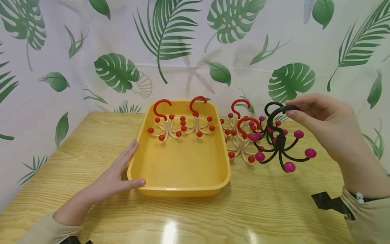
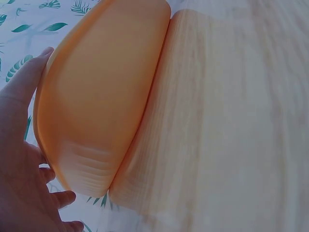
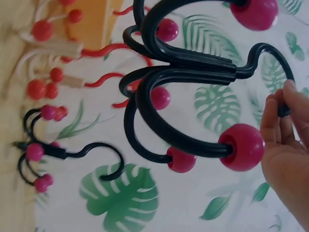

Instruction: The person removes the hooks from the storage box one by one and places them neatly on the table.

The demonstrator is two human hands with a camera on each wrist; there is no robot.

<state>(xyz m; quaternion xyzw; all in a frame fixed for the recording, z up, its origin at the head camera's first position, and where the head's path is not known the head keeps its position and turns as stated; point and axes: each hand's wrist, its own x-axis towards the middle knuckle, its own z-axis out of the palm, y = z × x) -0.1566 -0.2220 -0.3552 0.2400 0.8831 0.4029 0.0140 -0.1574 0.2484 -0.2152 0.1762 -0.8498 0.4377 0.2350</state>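
My right hand (image 1: 332, 125) pinches the curved top of a black multi-arm hanging hook (image 1: 280, 142) with magenta ball tips. It hangs upright to the right of a yellow tray (image 1: 179, 166), its arms spread below the hand. My left hand (image 1: 112, 178) rests at the tray's left side, fingers along the rim and thumb at the near left corner. In the left wrist view, the hand's extended fingers touch the edge of the tray (image 2: 104, 96). Two white hooks with red tops and red balls, one on the left (image 1: 166, 125) and one on the right (image 1: 196, 123), stand inside the tray's far end.
Right of the tray stand two more red-and-white hooks, a nearer one (image 1: 242, 145) and a farther one (image 1: 237, 120). Another black hook (image 3: 53, 151) with magenta balls is beside them. The wood-grain table (image 1: 268, 210) meets a leaf-patterned cloth (image 1: 182, 44) behind.
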